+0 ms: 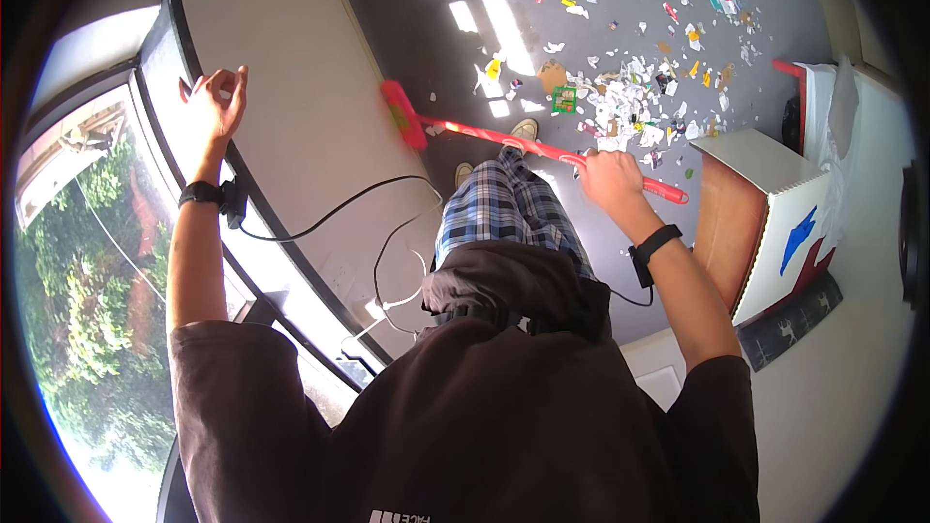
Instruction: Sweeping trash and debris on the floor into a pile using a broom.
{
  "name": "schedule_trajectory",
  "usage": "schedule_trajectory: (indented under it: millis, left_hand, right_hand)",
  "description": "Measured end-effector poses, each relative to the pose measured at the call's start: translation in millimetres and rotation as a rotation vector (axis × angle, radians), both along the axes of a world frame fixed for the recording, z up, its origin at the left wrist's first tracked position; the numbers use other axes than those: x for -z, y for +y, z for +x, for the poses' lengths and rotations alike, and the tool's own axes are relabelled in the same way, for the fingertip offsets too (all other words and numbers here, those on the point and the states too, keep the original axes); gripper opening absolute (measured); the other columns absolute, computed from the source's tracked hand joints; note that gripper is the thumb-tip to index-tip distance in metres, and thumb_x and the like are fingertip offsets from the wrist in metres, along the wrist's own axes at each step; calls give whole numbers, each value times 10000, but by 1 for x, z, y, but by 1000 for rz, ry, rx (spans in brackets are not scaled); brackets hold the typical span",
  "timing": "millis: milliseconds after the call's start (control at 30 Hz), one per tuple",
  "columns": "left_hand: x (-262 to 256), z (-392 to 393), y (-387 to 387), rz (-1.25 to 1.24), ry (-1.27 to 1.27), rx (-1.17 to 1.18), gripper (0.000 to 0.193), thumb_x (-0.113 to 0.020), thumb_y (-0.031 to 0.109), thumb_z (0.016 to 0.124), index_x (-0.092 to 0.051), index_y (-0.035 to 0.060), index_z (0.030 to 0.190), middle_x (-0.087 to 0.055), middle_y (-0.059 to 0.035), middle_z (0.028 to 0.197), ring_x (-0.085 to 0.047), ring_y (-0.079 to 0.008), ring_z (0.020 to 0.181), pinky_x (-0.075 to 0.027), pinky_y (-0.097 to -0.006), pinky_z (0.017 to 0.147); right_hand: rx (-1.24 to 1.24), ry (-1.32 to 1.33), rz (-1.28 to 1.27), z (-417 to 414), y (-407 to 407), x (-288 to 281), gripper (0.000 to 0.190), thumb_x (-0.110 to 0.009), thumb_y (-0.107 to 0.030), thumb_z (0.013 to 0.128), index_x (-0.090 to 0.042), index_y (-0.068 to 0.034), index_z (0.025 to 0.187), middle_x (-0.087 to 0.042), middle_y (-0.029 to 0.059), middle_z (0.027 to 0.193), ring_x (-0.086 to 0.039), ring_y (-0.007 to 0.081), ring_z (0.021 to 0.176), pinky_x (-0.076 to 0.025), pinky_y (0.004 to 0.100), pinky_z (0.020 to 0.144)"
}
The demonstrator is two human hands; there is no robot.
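Observation:
My right hand is closed around the red handle of a broom, close to its free end. The handle slants across in front of my legs. At its other end, the pink-red broom head is in view beside the wall's lower edge; whether it touches the floor I cannot tell. My left hand is raised over the window ledge on the left, its fingers loosely bent and apart. Nothing shows in it, though bright sunlight washes out part of it. Paper scraps lie heaped on the grey floor beyond my feet.
More litter, including a green wrapper and a brown cardboard piece, is spread about. A cardboard box stands at the right. A black cable hangs from my left wristband. The window lies at left.

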State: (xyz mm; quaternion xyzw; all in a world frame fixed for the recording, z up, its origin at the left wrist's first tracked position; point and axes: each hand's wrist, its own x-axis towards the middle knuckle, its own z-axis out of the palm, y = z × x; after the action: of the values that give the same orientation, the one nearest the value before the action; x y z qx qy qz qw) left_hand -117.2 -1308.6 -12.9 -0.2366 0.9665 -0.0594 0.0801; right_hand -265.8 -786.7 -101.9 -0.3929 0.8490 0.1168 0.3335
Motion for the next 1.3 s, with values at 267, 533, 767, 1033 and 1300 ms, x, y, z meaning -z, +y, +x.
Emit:
schedule_trajectory:
  millis: [267,533,767,1033,1300]
  left_hand:
    - [-5,2,0,46,34,-39,488,-406,474,852,-628,42,803,-610,-100,724,-586,-230,814,-156,-490,1036]
    - [-13,-1,4,33,-5,-61,507,-383,489,856,-622,46,793,-598,-92,687,-581,-232,786,-157,-489,1037]
    - [-8,-2,0,39,-37,-112,518,-377,499,857,-620,47,791,-590,-88,670,-582,-230,773,-157,-491,1038]
    - [-5,1,-4,88,36,-79,516,-395,495,855,-618,36,775,-596,-99,693,-587,-239,765,-152,-487,1040]
    - [-8,2,-1,73,40,-77,527,-384,496,859,-610,31,762,-593,-96,688,-586,-242,756,-158,-477,1042]
  right_hand:
    - [-39,136,185,-63,-33,-12,311,-520,-355,819,-665,-87,762,-644,103,715,-635,255,709,-488,357,638]
    - [-143,290,186,-111,8,-85,319,-506,-321,827,-635,-39,754,-633,108,670,-631,255,637,-489,350,589]
    - [-254,119,90,-51,-27,-52,331,-483,-349,838,-628,-61,763,-627,95,639,-625,234,592,-483,355,548]
    - [-184,136,191,-17,-56,6,309,-520,-366,819,-661,-122,691,-640,60,650,-635,205,626,-470,324,546]
    - [-240,89,143,-26,-72,-2,309,-531,-352,815,-661,-101,690,-640,70,658,-635,213,635,-476,326,570]
